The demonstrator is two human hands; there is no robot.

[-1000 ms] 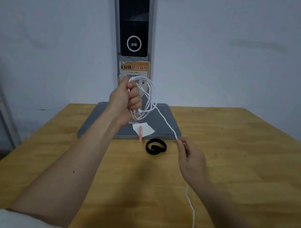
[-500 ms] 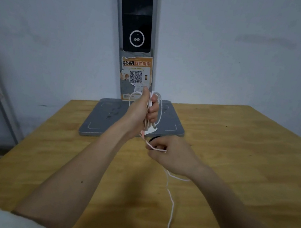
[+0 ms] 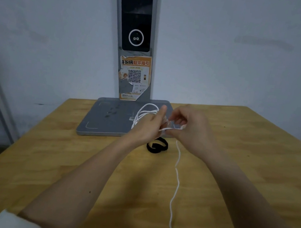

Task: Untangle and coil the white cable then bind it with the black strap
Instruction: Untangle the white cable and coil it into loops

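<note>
Free run of white cable (image 3: 175, 186) trailing off near table (image 3: 58, 168) edge, rising up to right hand (image 3: 188, 128), pinched there between curled fingers. Black strap (image 3: 157, 146) loose on table, centre toward far edge, just in front of grey base plate (image 3: 105, 120), below both hands. Left hand (image 3: 148, 126) raised over plate's near edge, gripping several gathered cable loops; dark upright device (image 3: 137, 33) at far edge against wall.
</note>
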